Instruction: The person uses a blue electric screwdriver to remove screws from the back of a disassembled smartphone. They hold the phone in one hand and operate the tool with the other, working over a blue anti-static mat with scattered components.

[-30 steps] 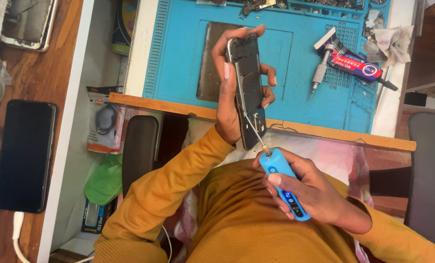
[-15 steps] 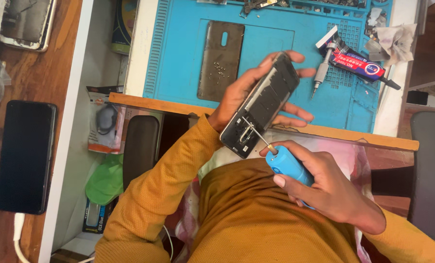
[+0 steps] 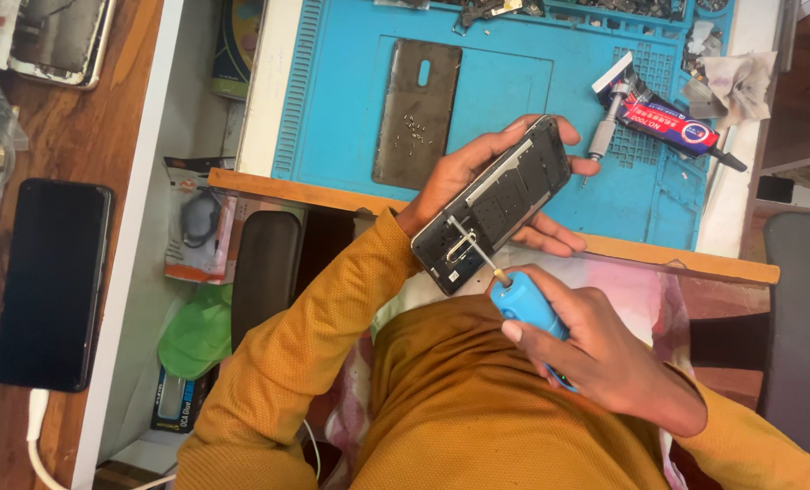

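While my left hand (image 3: 478, 181) grips an opened smartphone (image 3: 496, 216) by its long edges, fingers wrapped round the far side and thumb on the near side, the handset sits tilted, its top end pointing away from me to the right and its bottom end toward my chest. Its rear cover is off and the inner frame faces up.

My right hand (image 3: 605, 354) is closed round a blue electric screwdriver (image 3: 527, 308), just below and to the right of the phone. Its thin metal bit (image 3: 474, 247) runs up and left from the handle, and the tip rests on the lower part of the phone's interior. I cannot tell which screw it meets.

Beyond my left hand, on the blue repair mat (image 3: 332, 91), lies the removed grey back cover (image 3: 418, 113), flat, with several small screws (image 3: 412, 132) scattered on it. Well to the right of the phone, on the same mat, lie a glue tube (image 3: 673, 127) with a black nozzle, a small metal-handled tool (image 3: 603, 127) touching it, and a crumpled tissue (image 3: 739, 77).

Far to the left of my left arm, 1 black phone (image 3: 51, 281) lies screen up on the wooden surface (image 3: 69, 136), with a white cable (image 3: 35, 426) at its near end.
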